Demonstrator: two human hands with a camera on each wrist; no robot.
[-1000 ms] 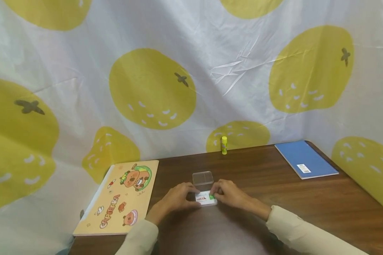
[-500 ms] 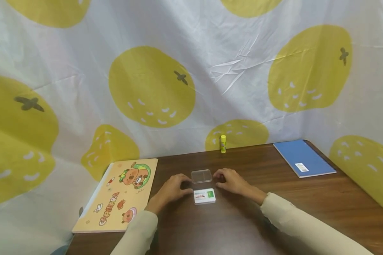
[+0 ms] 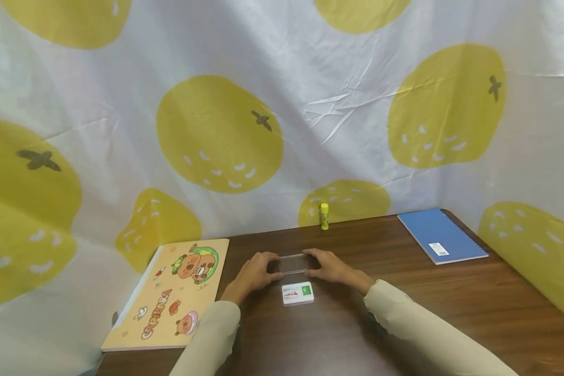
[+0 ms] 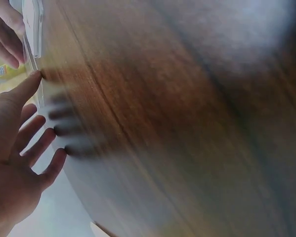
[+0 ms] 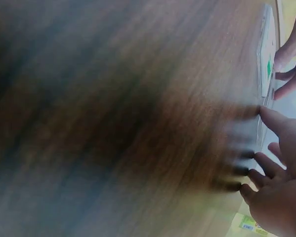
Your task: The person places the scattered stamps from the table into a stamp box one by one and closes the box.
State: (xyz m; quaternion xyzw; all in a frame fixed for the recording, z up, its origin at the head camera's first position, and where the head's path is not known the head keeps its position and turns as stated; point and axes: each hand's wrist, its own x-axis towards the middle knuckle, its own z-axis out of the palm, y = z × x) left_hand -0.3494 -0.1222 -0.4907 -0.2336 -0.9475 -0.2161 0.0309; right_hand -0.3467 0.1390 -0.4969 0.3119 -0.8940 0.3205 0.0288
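Note:
A clear plastic lid [image 3: 293, 264] lies on the table, its left and right ends between the two hands. My left hand [image 3: 257, 271] holds the left end, index finger at the far corner and thumb at the near one. My right hand [image 3: 331, 267] grips the right end in the same manner. Nearer to me sits a clear plastic case [image 3: 298, 294] with white printed cards in it, the top one bearing a green patch; neither hand touches it. In the left wrist view, the left thumb [image 4: 31, 86] meets the lid's edge, while the other fingers spread near the tabletop.
A yellow glue stick [image 3: 324, 216] stands upright at the table's back edge. To the left lies a capybara-printed folder [image 3: 169, 292], and at the back right a blue notebook [image 3: 439, 235]. A lemon-patterned curtain [image 3: 348, 68] hangs behind the dark wooden table [image 3: 357, 334].
Both hands have left the card case and moved away from me to the clear lid. They have closed in on its two ends. The case stays on the table.

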